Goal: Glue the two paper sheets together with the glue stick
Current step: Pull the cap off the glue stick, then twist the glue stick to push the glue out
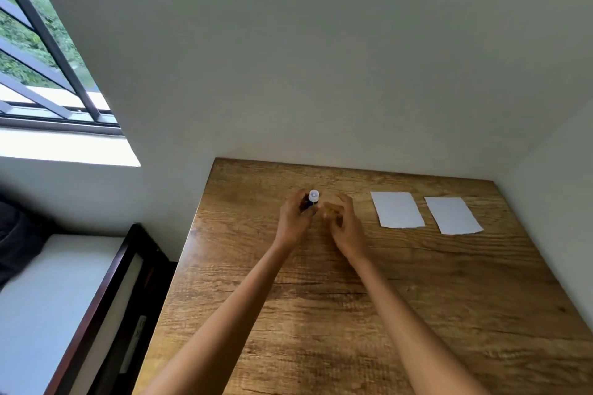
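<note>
My left hand grips a dark blue glue stick with its white tip pointing up, above the far middle of the wooden table. Just to its right, my right hand curls its fingers around a small yellowish cap, which is blurred. Two small white paper sheets lie flat side by side to the right of my hands: one sheet nearer to them, the other sheet further right. The sheets do not touch each other or my hands.
White walls close the table at the back and on the right. Left of the table stands a dark wood bed frame with a white mattress, and a barred window sits at upper left.
</note>
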